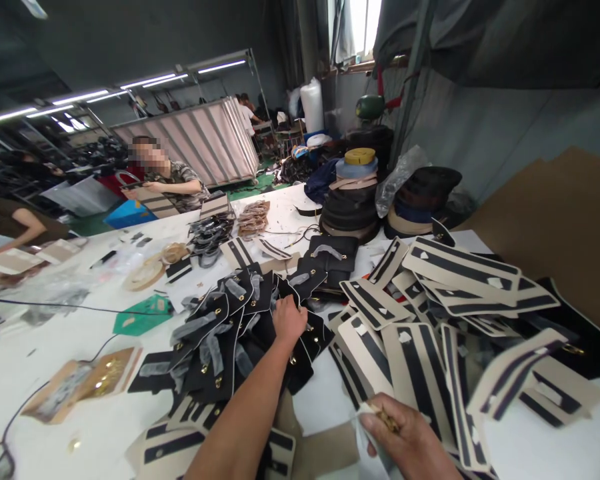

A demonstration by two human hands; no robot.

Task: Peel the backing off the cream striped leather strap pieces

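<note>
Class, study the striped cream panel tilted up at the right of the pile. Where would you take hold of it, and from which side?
Likely a pinch grip on the lifted right end of the striped cream panel, coming from the right. It is thin and flat, and that end seems to stand clear of the overlapping panels, leaving finger room.

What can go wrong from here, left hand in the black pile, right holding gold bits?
The left hand rests on the loosely overlapped black pieces; pulling one out may drag its neighbours out of order.
The gold hardware in the right hand is small and could drop among the striped panels.
</note>
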